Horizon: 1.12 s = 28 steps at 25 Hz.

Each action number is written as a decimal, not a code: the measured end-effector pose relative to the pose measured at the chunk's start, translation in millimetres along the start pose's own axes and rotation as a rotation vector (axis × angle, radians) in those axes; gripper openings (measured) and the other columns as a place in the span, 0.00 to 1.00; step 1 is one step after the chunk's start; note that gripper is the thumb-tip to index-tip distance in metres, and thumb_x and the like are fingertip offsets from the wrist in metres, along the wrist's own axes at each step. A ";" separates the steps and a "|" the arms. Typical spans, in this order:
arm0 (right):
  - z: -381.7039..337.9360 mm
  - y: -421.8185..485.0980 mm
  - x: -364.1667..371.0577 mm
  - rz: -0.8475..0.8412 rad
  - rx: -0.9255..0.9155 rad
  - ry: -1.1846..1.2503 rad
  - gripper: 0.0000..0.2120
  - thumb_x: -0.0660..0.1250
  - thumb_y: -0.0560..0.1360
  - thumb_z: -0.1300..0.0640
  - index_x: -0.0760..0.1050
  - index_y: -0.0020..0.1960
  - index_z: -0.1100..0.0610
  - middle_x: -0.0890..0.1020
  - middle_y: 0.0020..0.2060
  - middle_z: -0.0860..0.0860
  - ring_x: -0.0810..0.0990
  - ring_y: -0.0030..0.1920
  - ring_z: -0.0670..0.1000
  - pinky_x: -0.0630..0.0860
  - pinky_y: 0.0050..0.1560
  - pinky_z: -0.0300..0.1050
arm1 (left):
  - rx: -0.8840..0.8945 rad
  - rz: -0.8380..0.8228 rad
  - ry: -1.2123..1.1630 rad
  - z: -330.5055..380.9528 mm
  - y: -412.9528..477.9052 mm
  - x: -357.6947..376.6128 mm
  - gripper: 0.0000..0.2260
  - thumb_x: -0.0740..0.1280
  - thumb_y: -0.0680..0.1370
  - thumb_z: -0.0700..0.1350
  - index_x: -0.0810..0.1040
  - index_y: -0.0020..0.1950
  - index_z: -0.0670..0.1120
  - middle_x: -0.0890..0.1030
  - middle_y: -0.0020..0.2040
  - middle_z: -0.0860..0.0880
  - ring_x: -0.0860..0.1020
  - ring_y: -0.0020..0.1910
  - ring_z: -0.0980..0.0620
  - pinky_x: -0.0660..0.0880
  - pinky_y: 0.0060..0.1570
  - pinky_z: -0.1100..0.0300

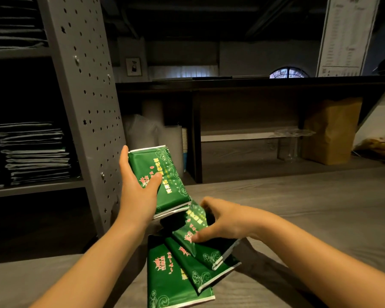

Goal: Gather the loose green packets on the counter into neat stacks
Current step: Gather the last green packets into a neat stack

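The left hand (138,187) grips a small stack (165,174) of green packets, raised off the desk (298,207), thumb across its face. Just below and right of it, the right hand (227,218) pinches the top packet (193,225) of the fanned packets (171,274) by the desk's near edge. Its long axis roughly matches the stack's, ends almost touching, so joining them looks like a short lift up and leftward

The room is dim, and the ceiling and far wall are almost black. Soft light from above hits the surface (309,196) and the shiny green packets (169,165), which glint. Dark shadows lie under them. A small window (288,73) glows far back. The shelf post (82,107) leans near the left edge, and far things look fuzzy.
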State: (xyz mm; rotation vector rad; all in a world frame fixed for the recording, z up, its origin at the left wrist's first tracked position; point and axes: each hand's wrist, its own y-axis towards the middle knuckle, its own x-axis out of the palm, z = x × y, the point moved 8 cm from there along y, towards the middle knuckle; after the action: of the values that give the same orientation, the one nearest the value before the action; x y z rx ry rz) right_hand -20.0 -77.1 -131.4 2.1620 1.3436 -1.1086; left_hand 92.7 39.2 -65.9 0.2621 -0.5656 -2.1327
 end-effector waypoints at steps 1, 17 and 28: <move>-1.1 0.5 -6.6 0.079 -0.022 0.034 0.25 0.75 0.69 0.51 0.67 0.60 0.54 0.79 0.55 0.50 0.78 0.55 0.49 0.74 0.60 0.50 | -0.015 0.002 -0.021 -1.2 0.3 -0.2 0.34 0.62 0.78 0.35 0.50 0.76 0.58 0.66 0.63 0.54 0.72 0.58 0.53 0.71 0.55 0.55; -39.3 -17.9 -30.2 0.575 -0.451 0.689 0.20 0.65 0.76 0.66 0.69 0.62 0.47 0.80 0.55 0.47 0.79 0.55 0.43 0.76 0.58 0.42 | -0.090 -0.137 -0.148 0.7 -11.1 23.8 0.22 0.52 0.83 0.43 0.54 0.74 0.62 0.74 0.54 0.60 0.77 0.49 0.58 0.78 0.41 0.63; -40.6 -7.0 -27.7 0.461 -0.413 0.419 0.23 0.55 0.81 0.53 0.54 0.74 0.43 0.68 0.70 0.49 0.68 0.69 0.46 0.64 0.70 0.46 | 0.002 -0.105 -0.109 1.3 -8.3 19.1 0.30 0.63 0.78 0.39 0.54 0.74 0.59 0.73 0.57 0.58 0.76 0.52 0.59 0.75 0.43 0.65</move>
State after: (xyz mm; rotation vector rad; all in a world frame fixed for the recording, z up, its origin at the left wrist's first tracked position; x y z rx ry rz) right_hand -15.3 -63.5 -83.9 2.2769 1.0200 -0.1895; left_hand 75.1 28.3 -68.4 0.1803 -0.6287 -2.2585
